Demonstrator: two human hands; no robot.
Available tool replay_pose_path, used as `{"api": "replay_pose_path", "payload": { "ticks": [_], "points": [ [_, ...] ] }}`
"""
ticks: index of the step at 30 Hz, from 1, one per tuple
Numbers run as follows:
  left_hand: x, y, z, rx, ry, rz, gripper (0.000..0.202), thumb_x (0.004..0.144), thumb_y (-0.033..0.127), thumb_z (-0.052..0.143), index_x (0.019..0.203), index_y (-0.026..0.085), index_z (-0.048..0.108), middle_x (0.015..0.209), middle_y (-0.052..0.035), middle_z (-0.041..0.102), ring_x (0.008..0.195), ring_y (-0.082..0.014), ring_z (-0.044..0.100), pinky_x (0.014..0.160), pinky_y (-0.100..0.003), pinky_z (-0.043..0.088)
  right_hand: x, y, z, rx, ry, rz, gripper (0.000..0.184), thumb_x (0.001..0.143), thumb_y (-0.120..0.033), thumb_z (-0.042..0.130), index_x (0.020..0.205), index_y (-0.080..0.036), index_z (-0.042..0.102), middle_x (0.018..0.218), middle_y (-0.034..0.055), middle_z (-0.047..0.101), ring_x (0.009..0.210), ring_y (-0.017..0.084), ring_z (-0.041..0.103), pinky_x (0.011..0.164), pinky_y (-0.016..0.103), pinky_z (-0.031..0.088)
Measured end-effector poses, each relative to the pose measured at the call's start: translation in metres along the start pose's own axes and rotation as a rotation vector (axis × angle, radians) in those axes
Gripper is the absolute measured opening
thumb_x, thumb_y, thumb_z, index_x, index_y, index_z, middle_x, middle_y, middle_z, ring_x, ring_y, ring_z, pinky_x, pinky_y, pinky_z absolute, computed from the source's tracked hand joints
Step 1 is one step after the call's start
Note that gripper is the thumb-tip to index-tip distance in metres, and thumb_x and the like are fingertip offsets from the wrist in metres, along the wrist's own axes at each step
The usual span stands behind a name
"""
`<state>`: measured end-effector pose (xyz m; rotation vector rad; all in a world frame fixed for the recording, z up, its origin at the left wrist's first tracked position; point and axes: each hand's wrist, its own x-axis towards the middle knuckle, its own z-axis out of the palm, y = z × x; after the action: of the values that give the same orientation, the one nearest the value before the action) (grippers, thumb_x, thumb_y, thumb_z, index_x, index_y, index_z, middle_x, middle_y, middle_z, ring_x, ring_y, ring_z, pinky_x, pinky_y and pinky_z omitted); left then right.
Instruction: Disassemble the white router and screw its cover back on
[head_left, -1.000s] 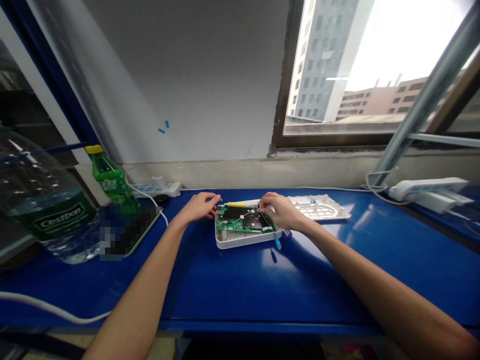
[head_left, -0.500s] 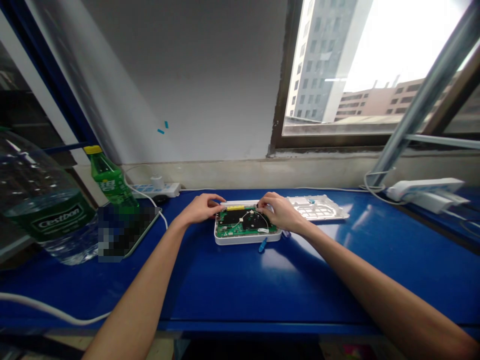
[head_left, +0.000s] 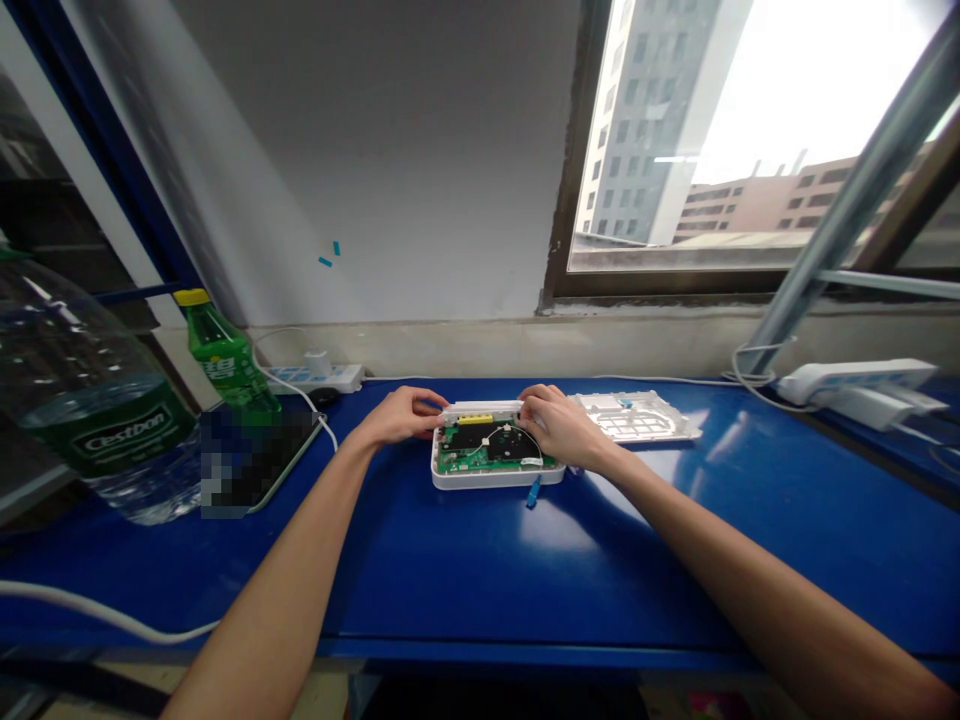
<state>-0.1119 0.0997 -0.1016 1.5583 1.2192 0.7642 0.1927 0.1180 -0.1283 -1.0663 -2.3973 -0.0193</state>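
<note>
the left hand (head_left: 401, 417) and right hand (head_left: 559, 428) are half curled, fingertips on either end of a white plastic strip (head_left: 481, 408), grip can't be told! it tops a white casing (head_left: 495, 481) holding a green circuit board (head_left: 495, 458), mid-desk, a blue plug (head_left: 533, 491) at its near edge, a white cover (head_left: 637, 416) just right.

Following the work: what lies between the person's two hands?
The head view shows a white tray holding a green circuit board, with a white bar at its far edge, between the left hand and right hand.
</note>
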Motion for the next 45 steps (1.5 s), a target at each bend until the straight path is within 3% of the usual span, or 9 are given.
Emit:
{"api": "replay_pose_path", "payload": {
  "ticks": [8, 14, 20, 26, 37, 45],
  "points": [
    [0.001, -0.004, -0.001, -0.031, -0.005, 0.003, 0.062, 0.062, 0.044, 0.092, 0.112, 0.015, 0.07, 0.105, -0.0148, 0.077, 0.099, -0.0302, 0.075, 0.087, -0.042, 0.06, 0.003, -0.002, -0.002, -0.098, -0.063, -0.034, 0.011, 0.1, -0.023, 0.052, 0.098, -0.02, 0.063, 0.115, 0.0143, 0.068, 0.106, 0.03, 0.059, 0.089, 0.044, 0.047],
    [-0.001, 0.0, 0.001, 0.064, -0.004, 0.022, 0.058, 0.066, 0.041, 0.089, 0.114, 0.016, 0.07, 0.107, -0.0149, 0.077, 0.103, -0.0323, 0.073, 0.087, -0.043, 0.06, 0.004, -0.001, -0.001, -0.105, -0.069, -0.022, 0.012, 0.1, -0.024, 0.053, 0.095, -0.02, 0.063, 0.112, 0.0143, 0.068, 0.103, 0.031, 0.059, 0.087, 0.044, 0.047],
    [-0.007, 0.008, -0.001, 0.23, -0.016, 0.063, 0.067, 0.059, 0.034, 0.093, 0.12, 0.018, 0.07, 0.111, -0.0154, 0.075, 0.11, -0.0334, 0.07, 0.096, -0.044, 0.054, 0.003, -0.002, -0.001, -0.052, -0.056, 0.007, 0.014, 0.098, -0.023, 0.057, 0.085, -0.021, 0.06, 0.11, 0.0117, 0.068, 0.107, 0.028, 0.06, 0.089, 0.041, 0.049],
    [-0.009, 0.006, -0.006, 0.279, -0.086, 0.104, 0.058, 0.062, 0.03, 0.089, 0.117, 0.019, 0.07, 0.118, -0.0145, 0.073, 0.118, -0.031, 0.067, 0.098, -0.04, 0.053, 0.002, -0.002, 0.002, -0.042, -0.055, 0.032, 0.009, 0.099, -0.021, 0.055, 0.092, -0.02, 0.061, 0.119, 0.0139, 0.067, 0.111, 0.03, 0.059, 0.092, 0.044, 0.049],
    [-0.01, 0.011, 0.003, 0.396, -0.022, 0.127, 0.058, 0.061, 0.021, 0.08, 0.117, 0.018, 0.066, 0.11, -0.0114, 0.075, 0.106, -0.0302, 0.071, 0.092, -0.04, 0.055, 0.0, -0.003, -0.004, -0.027, -0.075, 0.033, 0.016, 0.096, -0.029, 0.065, 0.083, -0.02, 0.064, 0.121, 0.0098, 0.066, 0.112, 0.026, 0.058, 0.098, 0.037, 0.048],
    [-0.011, 0.012, 0.002, 0.39, -0.045, 0.144, 0.056, 0.064, 0.023, 0.08, 0.118, 0.019, 0.065, 0.111, -0.0099, 0.075, 0.109, -0.0274, 0.07, 0.095, -0.038, 0.054, 0.002, -0.015, -0.003, -0.149, -0.078, 0.055, 0.009, 0.097, -0.021, 0.059, 0.097, -0.015, 0.066, 0.114, 0.0156, 0.067, 0.102, 0.031, 0.058, 0.088, 0.042, 0.046]
  ]
}}
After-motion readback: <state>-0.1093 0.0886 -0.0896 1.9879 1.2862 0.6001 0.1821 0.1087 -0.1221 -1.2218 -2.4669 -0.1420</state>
